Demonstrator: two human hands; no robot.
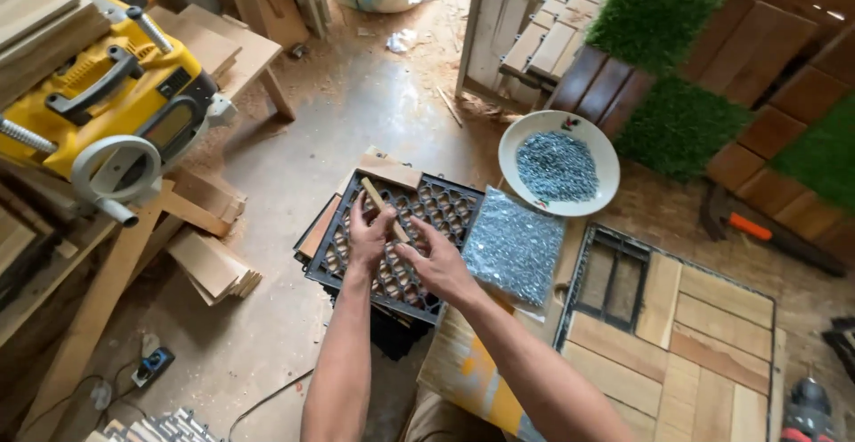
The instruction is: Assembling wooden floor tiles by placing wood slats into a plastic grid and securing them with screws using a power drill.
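Near the centre of the frame, both hands meet over a black plastic grid tile. The left hand and right hand have their fingers closed around a small wooden slat, tilted above the grid. Just right lies a clear bag of screws, with a white bowl of screws above it.
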